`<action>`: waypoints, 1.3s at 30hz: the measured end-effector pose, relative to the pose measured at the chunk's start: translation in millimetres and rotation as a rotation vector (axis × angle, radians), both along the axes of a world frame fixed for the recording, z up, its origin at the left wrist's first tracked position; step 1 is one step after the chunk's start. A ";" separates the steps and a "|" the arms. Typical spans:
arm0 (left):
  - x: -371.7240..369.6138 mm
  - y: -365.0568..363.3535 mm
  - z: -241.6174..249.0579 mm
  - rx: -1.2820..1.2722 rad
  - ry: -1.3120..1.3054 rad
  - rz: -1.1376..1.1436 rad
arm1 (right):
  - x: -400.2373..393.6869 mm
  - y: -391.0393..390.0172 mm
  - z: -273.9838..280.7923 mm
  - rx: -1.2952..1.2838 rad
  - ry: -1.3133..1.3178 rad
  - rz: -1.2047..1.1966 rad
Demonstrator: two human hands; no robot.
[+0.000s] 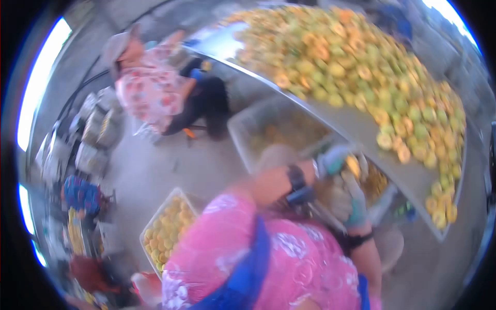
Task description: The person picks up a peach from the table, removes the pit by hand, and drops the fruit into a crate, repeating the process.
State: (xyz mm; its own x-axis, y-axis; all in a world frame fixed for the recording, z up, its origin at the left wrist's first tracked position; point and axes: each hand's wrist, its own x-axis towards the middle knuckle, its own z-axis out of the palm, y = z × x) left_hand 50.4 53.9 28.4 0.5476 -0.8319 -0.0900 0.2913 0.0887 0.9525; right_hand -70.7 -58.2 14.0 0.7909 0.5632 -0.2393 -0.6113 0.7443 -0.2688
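A yellow fruit piece [353, 166] is at the fingertips of my gloved left hand [332, 161], which is closed on it. Just below, my gloved right hand [354, 202] has its fingers drawn together near the same piece; blur hides what they grip. Both hands are above a container [386, 195] with yellow pieces inside, beside the metal table's edge. Many halved yellow-green and orange fruits [336, 67] are heaped on the metal table [356, 126].
A translucent crate [238, 135] with fruit stands under the table edge. Another crate [143, 238] full of yellow fruit is on the floor at the left. A seated person [150, 95] works at the table's far end. Other people and stacked bundles [95, 126] are farther left.
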 end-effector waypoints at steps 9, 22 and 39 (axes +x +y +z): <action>-5.4 -15.2 -48.1 -0.433 0.761 0.013 | 12.2 -4.1 -50.4 0.549 -0.113 0.150; 115.9 73.4 -17.7 0.513 -1.117 0.722 | -0.8 -17.9 -37.6 0.151 0.058 -0.302; 187.2 -87.4 -33.2 1.076 -1.359 0.357 | 27.7 -6.8 -31.4 -0.246 0.111 -0.267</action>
